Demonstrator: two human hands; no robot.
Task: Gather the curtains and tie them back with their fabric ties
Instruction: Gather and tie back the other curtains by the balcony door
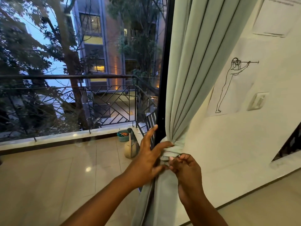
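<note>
A pale green curtain [192, 66] hangs at the right edge of the window, gathered into tight folds. A fabric tie [176, 148] of the same green wraps it at waist height and pinches it narrow. My left hand [147, 158] is spread beside the tie, fingers apart, with one finger resting on the wrap. My right hand [185, 167] is just below the tie, fingertips pinched on its loose end. Below the tie the curtain [162, 198] falls straight, partly hidden by both hands.
A black window frame [164, 79] stands left of the curtain, a white wall [228, 144] with a line drawing and a switch [257, 101] to its right. Behind the glass are a tiled balcony, a railing [73, 77], a teal basket [123, 136] and a round gourd-like object [130, 149].
</note>
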